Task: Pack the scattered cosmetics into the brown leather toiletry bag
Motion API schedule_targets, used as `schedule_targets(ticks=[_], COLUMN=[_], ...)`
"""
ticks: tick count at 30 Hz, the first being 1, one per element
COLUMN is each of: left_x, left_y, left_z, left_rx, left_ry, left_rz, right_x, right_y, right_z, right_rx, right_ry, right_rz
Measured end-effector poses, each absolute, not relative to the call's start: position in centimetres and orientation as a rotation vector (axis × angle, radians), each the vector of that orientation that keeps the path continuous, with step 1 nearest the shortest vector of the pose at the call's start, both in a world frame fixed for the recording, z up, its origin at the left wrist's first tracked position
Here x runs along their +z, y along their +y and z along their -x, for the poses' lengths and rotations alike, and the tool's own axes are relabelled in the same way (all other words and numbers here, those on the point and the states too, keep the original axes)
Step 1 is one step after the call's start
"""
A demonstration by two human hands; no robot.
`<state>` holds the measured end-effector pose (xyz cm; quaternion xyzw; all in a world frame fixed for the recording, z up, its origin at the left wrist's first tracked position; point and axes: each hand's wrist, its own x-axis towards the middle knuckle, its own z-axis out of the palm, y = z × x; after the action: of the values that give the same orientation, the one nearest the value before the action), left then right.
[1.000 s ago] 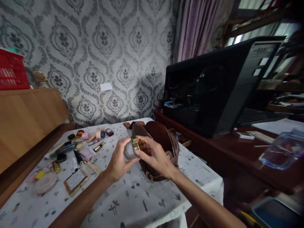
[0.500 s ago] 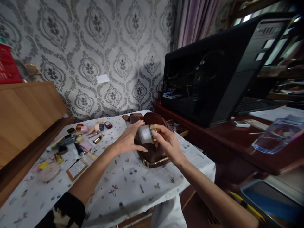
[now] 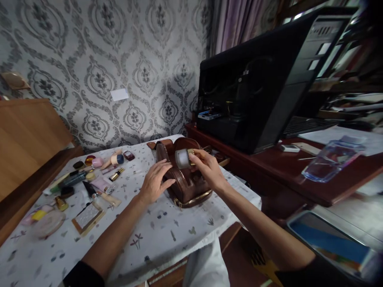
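A frosted jar with a gold lid (image 3: pixel 182 159) is held sideways in my right hand (image 3: pixel 207 167), its fingers closed round the lid end. It hangs just over the brown leather bag (image 3: pixel 188 192), whose top stands unzipped. My left hand (image 3: pixel 156 180) rests at the bag's left side, fingers apart and holding nothing. The bag's inside is mostly hidden by the jar and my right hand.
Makeup lies spread over the left of the patterned tablecloth (image 3: pixel 155 243), including a glittery palette (image 3: pixel 87 217), a round compact (image 3: pixel 49 224) and a pink tube (image 3: pixel 102 185). A black computer case (image 3: pixel 239 91) stands on the dark red desk at right, near a clear plastic container (image 3: pixel 332 159).
The jar has come down slightly toward the bag's opening in my right hand. My left hand has moved lower, onto the bag's left side. The whole view has shifted a little.
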<state>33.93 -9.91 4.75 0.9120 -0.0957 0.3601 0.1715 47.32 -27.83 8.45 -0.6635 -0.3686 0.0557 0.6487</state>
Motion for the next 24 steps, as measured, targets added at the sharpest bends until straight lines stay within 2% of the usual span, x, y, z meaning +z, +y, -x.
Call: schedule_targets(ticks=[9,16,24], left_x=[2.1,1.5,1.7], left_y=[-10.5,-10.6,-10.4], left_z=[-33.7,-34.1,-34.2], left_rx=[1.182,1.224,1.201], left_ry=[-0.143,-0.136,-0.161], left_rz=[-2.46,-2.445,-2.437], right_x=[8.7,9.1,8.7], right_y=[-26.6,-25.0,-20.2], right_z=[-47.8,-48.0,-51.0], right_rx=[-0.155,-0.086,0.122], right_ry=[-1.088,-1.293,-1.361], right_rz=[1.958,2.405,2.669])
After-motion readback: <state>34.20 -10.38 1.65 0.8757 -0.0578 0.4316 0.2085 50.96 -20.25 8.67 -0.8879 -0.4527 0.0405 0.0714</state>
